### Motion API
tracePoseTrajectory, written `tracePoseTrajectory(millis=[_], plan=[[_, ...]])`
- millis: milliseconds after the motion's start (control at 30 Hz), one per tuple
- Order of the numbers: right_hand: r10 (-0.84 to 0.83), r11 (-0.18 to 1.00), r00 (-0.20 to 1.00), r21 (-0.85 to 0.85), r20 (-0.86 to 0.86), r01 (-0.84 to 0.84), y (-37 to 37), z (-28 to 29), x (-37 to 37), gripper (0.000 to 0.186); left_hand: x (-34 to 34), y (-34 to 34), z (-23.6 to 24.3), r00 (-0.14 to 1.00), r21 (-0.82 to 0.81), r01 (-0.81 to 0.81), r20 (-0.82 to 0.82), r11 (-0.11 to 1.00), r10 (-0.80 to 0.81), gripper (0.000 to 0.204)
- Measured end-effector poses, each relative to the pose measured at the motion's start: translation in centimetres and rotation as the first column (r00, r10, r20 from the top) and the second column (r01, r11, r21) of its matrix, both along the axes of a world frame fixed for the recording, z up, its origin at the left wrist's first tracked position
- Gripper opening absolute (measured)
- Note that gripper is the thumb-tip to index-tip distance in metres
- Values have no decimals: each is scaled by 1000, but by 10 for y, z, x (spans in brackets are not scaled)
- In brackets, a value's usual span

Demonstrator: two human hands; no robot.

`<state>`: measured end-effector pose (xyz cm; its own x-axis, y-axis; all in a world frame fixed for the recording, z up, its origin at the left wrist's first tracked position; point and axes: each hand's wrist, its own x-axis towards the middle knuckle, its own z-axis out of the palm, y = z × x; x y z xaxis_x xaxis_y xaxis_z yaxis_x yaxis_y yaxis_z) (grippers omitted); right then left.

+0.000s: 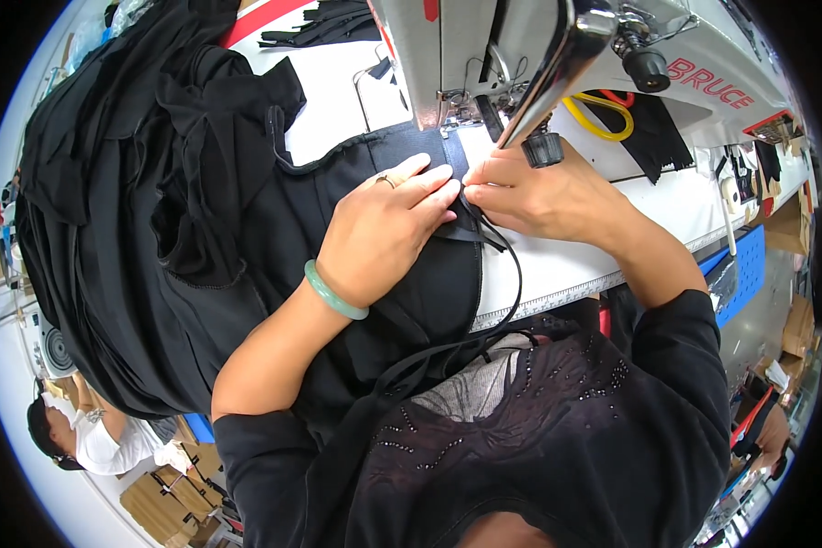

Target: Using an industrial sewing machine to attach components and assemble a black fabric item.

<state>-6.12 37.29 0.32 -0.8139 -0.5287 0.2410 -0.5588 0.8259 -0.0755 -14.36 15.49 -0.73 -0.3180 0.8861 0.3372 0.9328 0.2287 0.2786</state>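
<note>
A black garment (365, 160) lies on the white sewing table, its edge running under the sewing machine's presser foot (449, 126). My left hand (374, 224) lies on the cloth with its fingers stretched out toward the edge, a green bangle at the wrist. Close to its fingertips, my right hand (543, 194) is closed, thumb and fingers pinching a narrow black fabric strip (459, 171) along that edge. From between the hands a thin black cord (519, 285) loops down toward my lap. The exact pinch point is partly hidden by the fingers.
The grey sewing machine (411, 64) stands over the work. Yellow-handled scissors (603, 121) lie at its right, beside black cloth pieces (662, 137). Black zippers (324, 26) are piled at the back. The garment's bulk (110, 228) fills the left. Other people sit farther off.
</note>
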Motion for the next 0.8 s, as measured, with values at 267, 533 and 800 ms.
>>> tracePoseTrajectory(millis=[267,533,800], plan=[[-85,985,988,-158,-130,64,1,-7,-22,12,-26,12,-2,996,39,-64,60,997,61,17],[61,978,989,-188,-133,-86,3,-10,-19,21,-11,2,10,989,-19,138,46,990,-137,25],[-107,968,958,-249,-265,39,13,-16,-19,35,35,-21,12,996,-220,70,61,973,-58,51]])
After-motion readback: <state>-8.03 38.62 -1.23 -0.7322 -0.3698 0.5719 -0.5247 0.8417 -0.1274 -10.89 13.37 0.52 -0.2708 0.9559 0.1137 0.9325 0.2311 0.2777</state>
